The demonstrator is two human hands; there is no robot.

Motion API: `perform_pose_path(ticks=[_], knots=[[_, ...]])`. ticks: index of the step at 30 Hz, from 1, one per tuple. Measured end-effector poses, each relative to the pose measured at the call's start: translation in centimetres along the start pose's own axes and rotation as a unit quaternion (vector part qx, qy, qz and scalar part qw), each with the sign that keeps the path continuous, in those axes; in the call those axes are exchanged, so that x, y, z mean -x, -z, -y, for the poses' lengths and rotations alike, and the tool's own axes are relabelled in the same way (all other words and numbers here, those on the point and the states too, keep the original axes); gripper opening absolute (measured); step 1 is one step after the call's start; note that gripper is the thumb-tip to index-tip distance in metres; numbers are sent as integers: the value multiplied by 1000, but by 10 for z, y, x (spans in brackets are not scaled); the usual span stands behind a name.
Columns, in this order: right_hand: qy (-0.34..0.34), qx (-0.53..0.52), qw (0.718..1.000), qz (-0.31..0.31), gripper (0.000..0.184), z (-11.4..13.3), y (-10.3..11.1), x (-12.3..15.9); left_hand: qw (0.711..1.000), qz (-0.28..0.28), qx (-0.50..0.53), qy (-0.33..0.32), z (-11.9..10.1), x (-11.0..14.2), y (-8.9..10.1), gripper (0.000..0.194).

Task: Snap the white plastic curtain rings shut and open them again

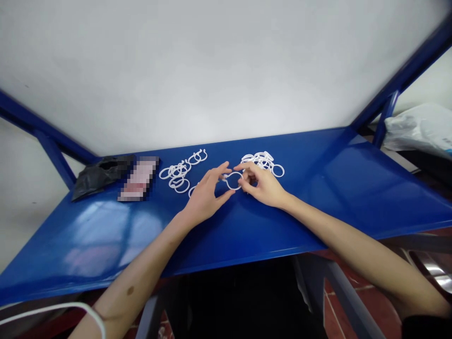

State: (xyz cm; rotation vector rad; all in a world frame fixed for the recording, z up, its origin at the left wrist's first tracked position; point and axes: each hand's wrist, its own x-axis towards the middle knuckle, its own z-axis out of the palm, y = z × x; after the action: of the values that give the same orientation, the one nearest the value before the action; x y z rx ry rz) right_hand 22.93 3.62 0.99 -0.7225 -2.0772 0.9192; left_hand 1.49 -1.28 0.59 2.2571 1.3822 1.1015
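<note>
A thin white curtain ring (pixel 234 173), with a small eyelet on its left side, is held upright between my two hands above the blue table. My left hand (pixel 206 195) curves around its left side, thumb tip at the lower edge and fingertips by the eyelet. With thumb and fingers closed, my right hand (pixel 263 184) pinches the right edge. Behind the right hand lies a pile of white rings (pixel 261 161), partly covered by the fingers. More white rings with eyelets (pixel 180 175) lie loosely spread to the left, one partly hidden behind my left hand.
The blue table (pixel 254 230) meets a white panel (pixel 219 84) at the back. At the left lie a black plastic bag (pixel 102 176) and a blurred-out flat object (pixel 139 179). Blue frame bars (pixel 386 117) rise on both sides. A white cable (pixel 63 306) crosses the lower left.
</note>
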Motion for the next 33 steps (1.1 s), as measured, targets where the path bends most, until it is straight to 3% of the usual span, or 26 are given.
perform_pose_path(ticks=[2, 5, 9, 16, 24, 28, 33], knots=[[1, 11, 1000, 2, 27, 1, 1, 0, 995, 1, 79, 68, 3, -1, -1, 67], [3, 24, 1000, -3, 28, 1, 0, 1, 964, 34, 209, 163, 5, -3, -3, 50], [24, 53, 998, -6, 31, -3, -3, 2, 937, 35, 275, 213, 4, -5, -5, 36], [62, 78, 995, -4, 21, -1, -11, 6, 960, 1, 199, 196, 5, 0, -8, 25], [142, 157, 977, 5, 27, 1, -14, 9, 991, -47, 46, 115, -1, 5, -4, 21], [168, 216, 962, 24, 31, -2, -15, 10, 996, -47, 2, 79, 1, 6, -1, 23], [152, 281, 947, 41, 31, -4, -18, 9, 997, -20, -33, 60, 6, 4, -2, 23]])
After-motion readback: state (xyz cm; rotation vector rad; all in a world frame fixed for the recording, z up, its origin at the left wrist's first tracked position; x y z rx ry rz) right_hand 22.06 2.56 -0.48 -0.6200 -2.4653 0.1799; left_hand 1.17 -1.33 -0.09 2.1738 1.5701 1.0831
